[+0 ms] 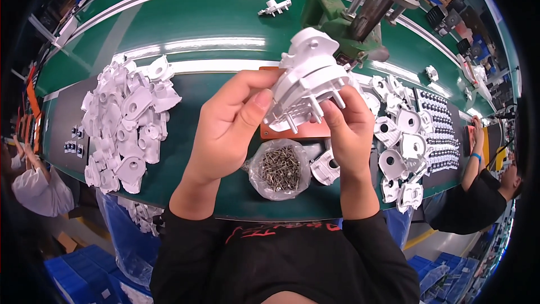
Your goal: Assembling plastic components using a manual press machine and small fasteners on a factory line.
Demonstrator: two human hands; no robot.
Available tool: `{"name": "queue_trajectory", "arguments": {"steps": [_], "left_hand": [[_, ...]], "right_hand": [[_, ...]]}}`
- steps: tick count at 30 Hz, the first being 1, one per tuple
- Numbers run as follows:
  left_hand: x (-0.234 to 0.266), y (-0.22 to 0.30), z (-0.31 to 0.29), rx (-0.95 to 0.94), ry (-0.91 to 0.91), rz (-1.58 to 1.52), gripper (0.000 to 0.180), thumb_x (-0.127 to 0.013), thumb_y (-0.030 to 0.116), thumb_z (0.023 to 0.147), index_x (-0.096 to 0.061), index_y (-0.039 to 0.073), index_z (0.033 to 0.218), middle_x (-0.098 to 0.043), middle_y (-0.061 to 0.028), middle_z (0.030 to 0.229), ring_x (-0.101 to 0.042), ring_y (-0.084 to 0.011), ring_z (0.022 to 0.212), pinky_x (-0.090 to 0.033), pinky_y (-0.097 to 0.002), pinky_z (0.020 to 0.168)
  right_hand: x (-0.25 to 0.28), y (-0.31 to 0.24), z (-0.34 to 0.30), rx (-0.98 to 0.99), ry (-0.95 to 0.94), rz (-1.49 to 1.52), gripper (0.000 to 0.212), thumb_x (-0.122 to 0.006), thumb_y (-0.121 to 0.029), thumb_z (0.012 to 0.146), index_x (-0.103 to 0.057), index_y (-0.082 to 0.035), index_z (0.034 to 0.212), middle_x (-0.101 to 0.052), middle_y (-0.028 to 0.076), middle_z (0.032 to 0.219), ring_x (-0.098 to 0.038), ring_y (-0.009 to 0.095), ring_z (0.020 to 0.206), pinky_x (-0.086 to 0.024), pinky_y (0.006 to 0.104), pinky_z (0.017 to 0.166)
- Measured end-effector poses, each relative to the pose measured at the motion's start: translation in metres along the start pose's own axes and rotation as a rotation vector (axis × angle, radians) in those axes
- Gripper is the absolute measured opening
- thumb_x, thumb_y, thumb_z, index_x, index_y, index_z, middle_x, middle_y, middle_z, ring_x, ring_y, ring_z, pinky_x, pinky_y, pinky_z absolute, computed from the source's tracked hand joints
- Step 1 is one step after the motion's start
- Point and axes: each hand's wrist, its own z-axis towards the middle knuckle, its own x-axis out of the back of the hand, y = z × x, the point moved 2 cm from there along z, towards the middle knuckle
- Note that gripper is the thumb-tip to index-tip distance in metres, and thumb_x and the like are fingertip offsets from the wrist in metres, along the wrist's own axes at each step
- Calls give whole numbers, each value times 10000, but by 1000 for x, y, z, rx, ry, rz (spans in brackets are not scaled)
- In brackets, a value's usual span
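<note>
Between my two hands, raised over the middle of the bench, is a white moulded plastic housing (309, 73) with several pegs pointing down toward me. My left hand (233, 118) grips its left side between thumb and fingers. On its right side my right hand (350, 121) pinches it, the thumb close to the pegs. Below the housing sits a clear plastic bag of screws (281, 169). An orange plate (298, 131) lies behind my hands, partly hidden by them. Beside my right wrist another white plastic part (325, 168) rests on the bench.
A large heap of white plastic parts (129, 118) stands at left. More white parts (402, 146) and rows of small black-and-white pieces (441, 129) lie at right. A green press (360, 22) rises behind the housing. People (472, 191) sit at both sides; blue crates (84, 273) stand below.
</note>
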Motion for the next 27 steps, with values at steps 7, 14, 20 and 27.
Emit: {"name": "queue_trajectory", "arguments": {"steps": [7, 14, 20, 27], "left_hand": [[8, -3, 1, 188, 22, -319, 300, -453, 164, 972, -517, -59, 1161, -610, -83, 1018, -568, -104, 928, -456, -238, 805], [-6, -4, -1, 47, -8, -100, 303, -489, 127, 956, -498, -68, 1188, -613, -88, 1040, -591, -109, 908, -488, -241, 769], [-13, -2, -4, 27, -92, -219, 344, -570, 69, 903, -482, -66, 1206, -610, -115, 1042, -600, -126, 925, -507, -269, 804], [-7, 14, -17, -77, -19, 117, 170, -655, 46, 832, -528, -11, 930, -621, -59, 776, -592, -80, 698, -455, -218, 609]], "right_hand": [[2, -3, 2, -138, -108, 174, 224, -543, -47, 894, -565, 81, 1076, -540, 76, 955, -573, 122, 739, -474, 236, 622], [4, 0, 3, 1, -60, -43, 213, -544, -57, 901, -563, 84, 1059, -526, 61, 944, -570, 115, 768, -475, 232, 655], [-1, -1, 3, -36, -13, 52, 224, -551, -65, 902, -546, 57, 1089, -551, 48, 925, -572, 103, 773, -471, 230, 663], [14, -23, -14, -6, -138, -65, 134, -639, -43, 803, -573, 25, 897, -601, 47, 828, -566, 100, 688, -448, 217, 608]]}}
